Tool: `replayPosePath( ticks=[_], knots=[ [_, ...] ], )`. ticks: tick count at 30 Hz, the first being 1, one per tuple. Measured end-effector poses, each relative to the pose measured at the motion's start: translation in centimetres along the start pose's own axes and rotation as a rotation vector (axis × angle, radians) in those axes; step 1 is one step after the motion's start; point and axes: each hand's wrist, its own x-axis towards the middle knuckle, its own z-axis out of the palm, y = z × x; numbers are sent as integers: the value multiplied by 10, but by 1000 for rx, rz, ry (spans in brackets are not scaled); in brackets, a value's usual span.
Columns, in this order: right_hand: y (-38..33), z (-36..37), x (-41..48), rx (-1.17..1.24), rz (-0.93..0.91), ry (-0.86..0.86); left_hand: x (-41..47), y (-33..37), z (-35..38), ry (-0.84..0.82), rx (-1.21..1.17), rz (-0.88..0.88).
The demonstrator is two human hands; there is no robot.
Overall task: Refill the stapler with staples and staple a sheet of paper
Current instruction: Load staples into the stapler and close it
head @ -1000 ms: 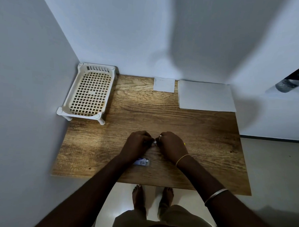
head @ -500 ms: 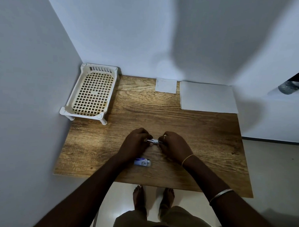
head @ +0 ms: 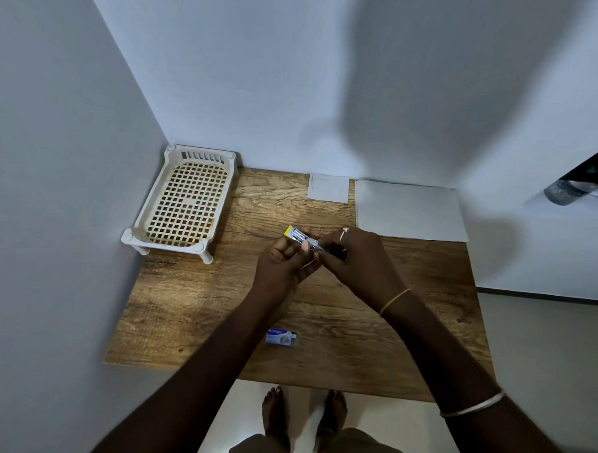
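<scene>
A small stapler (head: 299, 237) with a yellow end and a shiny metal body is held above the middle of the wooden table (head: 191, 307). My left hand (head: 284, 263) grips it from below, thumb on top. My right hand (head: 356, 259) pinches its right end, where a dark part shows between the fingers. Near the front edge, between my forearms, a small blue and white staple box (head: 280, 337) lies flat. A large white sheet of paper (head: 409, 210) rests at the back right, with a smaller white sheet (head: 328, 187) to its left.
A cream plastic lattice tray (head: 185, 204) on short legs stands at the back left corner against the walls. Walls close in the table at the left and back. My bare feet (head: 303, 418) show on the floor below the front edge.
Both hands have lifted away from the table's front and moved farther back. The stapler, earlier mostly hidden between the fingers, now shows its yellow end and metal body. The staple box stays put.
</scene>
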Motion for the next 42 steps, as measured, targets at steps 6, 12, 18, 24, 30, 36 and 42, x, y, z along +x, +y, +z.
replayPosePath(
  ticks=[6,12,18,24,30,36,42],
  knots=[
    [-17,-17,4,-19,-83,145,6,18,18,7,-205,-16],
    [-22,-22,4,-88,-173,177,6,28,23,3,-226,-14],
    [-27,-26,5,-153,-181,102,4,29,24,14,-215,-30],
    [-32,-29,5,-174,-163,38,1,28,24,23,-217,-52],
    [-32,-28,5,-175,-121,-13,-3,27,27,37,-282,-70],
    [-34,-29,0,-47,-51,-56,-9,23,24,31,-251,-76],
    [-35,-33,-2,-146,-56,-64,-10,22,23,46,-288,-88]
  ],
)
